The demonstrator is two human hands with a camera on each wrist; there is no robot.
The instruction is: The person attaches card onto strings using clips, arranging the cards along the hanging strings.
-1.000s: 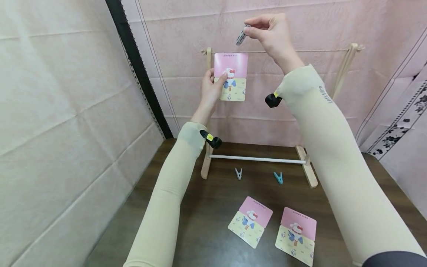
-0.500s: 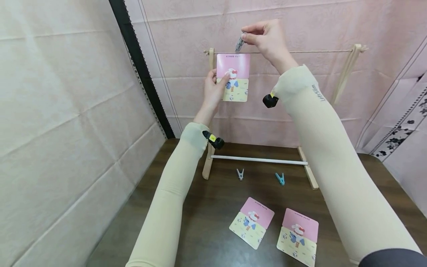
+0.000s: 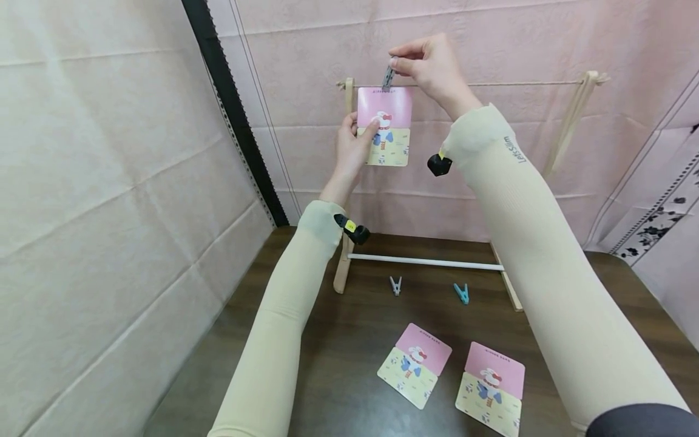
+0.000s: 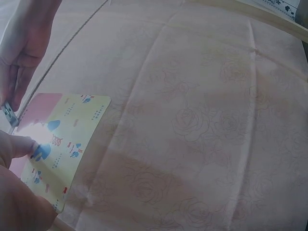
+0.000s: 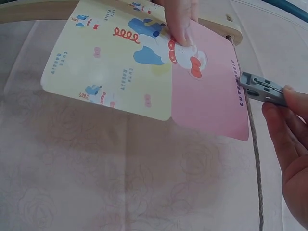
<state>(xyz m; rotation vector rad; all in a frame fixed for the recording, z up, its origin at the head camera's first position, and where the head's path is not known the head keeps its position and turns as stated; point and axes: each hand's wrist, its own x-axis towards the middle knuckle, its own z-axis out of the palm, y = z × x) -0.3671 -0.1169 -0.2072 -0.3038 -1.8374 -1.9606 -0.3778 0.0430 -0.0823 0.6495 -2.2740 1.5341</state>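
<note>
My left hand [image 3: 352, 145] pinches a pink and yellow card [image 3: 392, 145] by its left side, thumb on the printed rabbit. The card's top edge lies along the rope [image 3: 524, 84] near the left post. Above it, my right hand [image 3: 434, 70] pinches a grey clothespin [image 3: 388, 79] between thumb and index finger. In the right wrist view the clothespin's tip [image 5: 248, 79] overlaps the card's pink edge and the rope. The left wrist view shows the card [image 4: 79, 120] with my left thumb across it.
The wooden rack [image 3: 343, 267] has a white lower bar [image 3: 426, 261]. In front of it lie a grey clothespin [image 3: 395, 286] and a blue clothespin [image 3: 462, 294]. Nearer on the dark table [image 3: 333, 376] are a tilted card [image 3: 415, 364] and another card [image 3: 490, 388]. Pink cloth [image 3: 437, 206] hangs behind.
My right hand has brought the grey clothespin down from above the rope onto the card's top edge. My left hand keeps holding the card at the rope.
</note>
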